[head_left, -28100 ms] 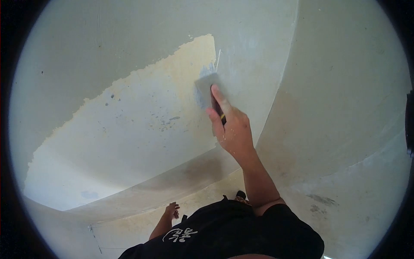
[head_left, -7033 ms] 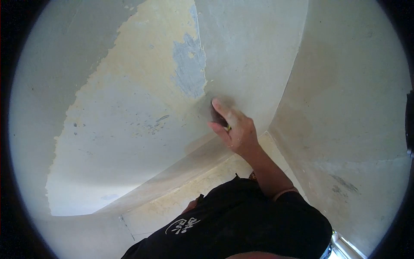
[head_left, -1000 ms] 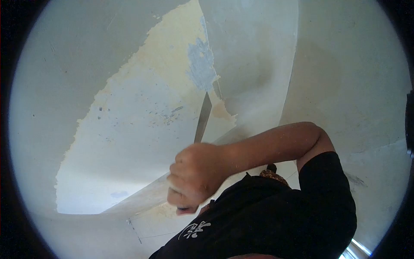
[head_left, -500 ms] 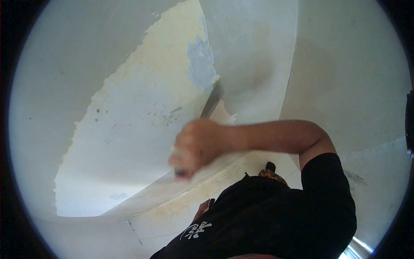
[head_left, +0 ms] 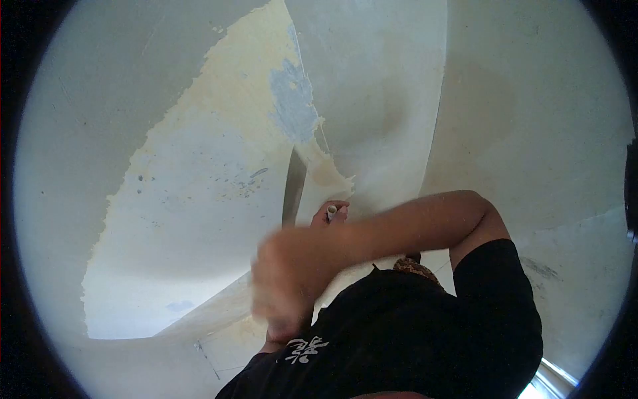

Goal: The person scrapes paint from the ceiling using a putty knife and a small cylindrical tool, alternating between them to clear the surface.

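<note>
My right hand (head_left: 289,276) is a motion-blurred fist, closed round the hidden handle of a flat metal blade tool (head_left: 294,189). The blade points up, in front of the pale patch of wall (head_left: 199,153); whether it touches the wall cannot be made out. Just above my right wrist shows my left hand (head_left: 321,214), its fingers wrapped round an object with a round, pale, hollow-looking end (head_left: 331,210). My right forearm hides part of it. The patch has a ragged yellowish edge, dark specks and a blue-grey area (head_left: 292,100) beside the corner line.
Grey-green wall surfaces (head_left: 372,80) meet at corners to the right. Below the wall lies a pale tiled floor (head_left: 232,346). A brown patterned item (head_left: 415,267) shows beyond my black shirt. Bright metallic strips (head_left: 555,376) are at the lower right, a dark object (head_left: 631,193) at the right edge.
My right hand has moved down, and the blade has shifted left and down, now more upright. My left hand has risen from beside my shirt to above my right wrist. The view has shifted slightly.
</note>
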Demonstrator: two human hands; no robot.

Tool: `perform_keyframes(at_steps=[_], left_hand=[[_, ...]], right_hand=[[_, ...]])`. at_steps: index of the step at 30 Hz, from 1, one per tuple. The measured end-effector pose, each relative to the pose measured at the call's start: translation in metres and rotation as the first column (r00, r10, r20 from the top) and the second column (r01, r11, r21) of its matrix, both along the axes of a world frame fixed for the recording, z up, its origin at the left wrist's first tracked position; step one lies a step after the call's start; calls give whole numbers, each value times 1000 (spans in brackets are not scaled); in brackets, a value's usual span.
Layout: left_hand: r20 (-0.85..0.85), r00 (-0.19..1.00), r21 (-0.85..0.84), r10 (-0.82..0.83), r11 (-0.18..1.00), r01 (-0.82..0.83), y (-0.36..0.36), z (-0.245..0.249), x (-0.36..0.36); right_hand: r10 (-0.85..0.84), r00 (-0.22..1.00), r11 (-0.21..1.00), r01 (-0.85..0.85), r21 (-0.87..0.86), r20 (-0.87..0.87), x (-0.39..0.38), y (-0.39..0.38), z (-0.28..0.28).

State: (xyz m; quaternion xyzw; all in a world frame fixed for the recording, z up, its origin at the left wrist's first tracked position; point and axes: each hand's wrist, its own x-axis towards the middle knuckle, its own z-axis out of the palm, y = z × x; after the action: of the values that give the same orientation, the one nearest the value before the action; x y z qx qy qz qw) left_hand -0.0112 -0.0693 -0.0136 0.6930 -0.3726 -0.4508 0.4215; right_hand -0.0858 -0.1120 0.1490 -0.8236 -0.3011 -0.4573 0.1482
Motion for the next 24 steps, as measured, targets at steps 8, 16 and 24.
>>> perform_keyframes(at_steps=[8, 16, 24], left_hand=[[-198, 976, -42, -92, 995, 86, -10, 28, 8], [-156, 980, -90, -122, 990, 109, -15, 20, 12], [-436, 895, -228, -89, 974, -14, -15, -2, 14]], right_hand=[[-80, 997, 979, 81, -188, 13, -36, 20, 21], [-109, 983, 991, 95, -95, -150, -16, -6, 6], [-209, 977, 968, 201, -150, -41, -8, -29, -22]])
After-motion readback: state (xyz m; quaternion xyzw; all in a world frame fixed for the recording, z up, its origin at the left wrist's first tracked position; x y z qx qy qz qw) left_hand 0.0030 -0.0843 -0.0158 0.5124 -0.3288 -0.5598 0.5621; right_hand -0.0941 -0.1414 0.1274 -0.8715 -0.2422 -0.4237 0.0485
